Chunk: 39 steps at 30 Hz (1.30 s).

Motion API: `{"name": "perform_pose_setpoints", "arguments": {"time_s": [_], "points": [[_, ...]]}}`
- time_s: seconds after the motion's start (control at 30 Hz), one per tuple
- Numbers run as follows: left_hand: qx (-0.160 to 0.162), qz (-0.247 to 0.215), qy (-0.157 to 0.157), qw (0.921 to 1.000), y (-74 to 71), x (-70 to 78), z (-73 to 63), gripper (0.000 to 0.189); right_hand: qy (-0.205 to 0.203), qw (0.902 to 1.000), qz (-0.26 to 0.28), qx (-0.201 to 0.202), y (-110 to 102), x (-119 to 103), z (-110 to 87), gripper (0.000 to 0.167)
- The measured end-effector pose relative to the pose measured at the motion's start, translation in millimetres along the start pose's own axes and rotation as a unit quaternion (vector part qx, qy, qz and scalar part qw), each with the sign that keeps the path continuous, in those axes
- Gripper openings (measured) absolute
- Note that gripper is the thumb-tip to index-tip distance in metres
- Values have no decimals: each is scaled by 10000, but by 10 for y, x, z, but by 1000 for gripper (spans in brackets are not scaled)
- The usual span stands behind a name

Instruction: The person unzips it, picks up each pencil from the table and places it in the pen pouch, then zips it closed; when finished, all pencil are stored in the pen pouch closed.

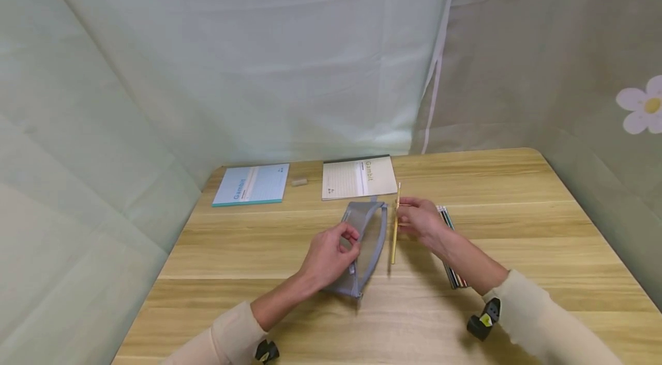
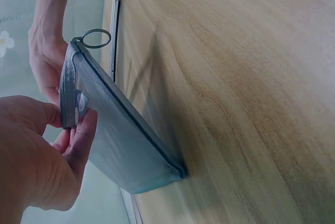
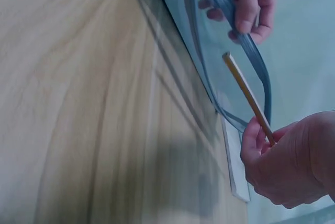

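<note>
A translucent grey mesh zip pouch (image 1: 370, 238) stands on the table, its zipped mouth spread apart. My left hand (image 1: 331, 254) pinches one edge of that mouth between thumb and fingers, plain in the left wrist view, where a zipper ring (image 2: 96, 38) sticks out at the corner. Just right of the opening, my right hand (image 1: 420, 219) holds a yellow pencil (image 1: 395, 244) in its fingertips. In the right wrist view the pencil (image 3: 246, 90) slants up beside the gaping mouth, outside the pouch. Several dark pencils (image 1: 454, 273) lie partly hidden under my right forearm.
Toward the back lie a blue notebook (image 1: 251, 184), a small eraser-like block (image 1: 299, 182) and a cream notebook (image 1: 359, 177) behind the pouch. Fabric curtains (image 1: 289, 66) hang along the table's far edge and sides.
</note>
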<state>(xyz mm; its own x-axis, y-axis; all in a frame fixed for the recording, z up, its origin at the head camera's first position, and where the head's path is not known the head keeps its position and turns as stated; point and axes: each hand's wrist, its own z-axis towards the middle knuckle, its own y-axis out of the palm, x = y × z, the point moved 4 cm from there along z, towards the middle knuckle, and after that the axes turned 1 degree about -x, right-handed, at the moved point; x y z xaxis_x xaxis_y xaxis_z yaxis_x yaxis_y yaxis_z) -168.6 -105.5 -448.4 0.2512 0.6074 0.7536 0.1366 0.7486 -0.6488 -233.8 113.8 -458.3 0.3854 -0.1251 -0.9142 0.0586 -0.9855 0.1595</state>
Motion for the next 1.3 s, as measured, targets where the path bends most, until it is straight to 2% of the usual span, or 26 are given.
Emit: {"name": "perform_pose_setpoints", "arguments": {"time_s": [0.17,0.33,0.63,0.93,1.3], "points": [[9,29,-2,10000,-3,0,6,12,-93,9995,286,-74,131,81,31,54],[37,36,20,10000,-8,-1,5,12,-228,9990,393,32,200,173,43,49],[74,43,19,10000,-11,-1,7,12,-440,9971,582,218,348,280,-106,46],[140,109,92,9998,-15,31,15,11,-506,9969,573,162,504,376,-235,45],[148,196,101,9996,-7,22,10,12,-631,9974,292,185,559,416,-244,39]]}}
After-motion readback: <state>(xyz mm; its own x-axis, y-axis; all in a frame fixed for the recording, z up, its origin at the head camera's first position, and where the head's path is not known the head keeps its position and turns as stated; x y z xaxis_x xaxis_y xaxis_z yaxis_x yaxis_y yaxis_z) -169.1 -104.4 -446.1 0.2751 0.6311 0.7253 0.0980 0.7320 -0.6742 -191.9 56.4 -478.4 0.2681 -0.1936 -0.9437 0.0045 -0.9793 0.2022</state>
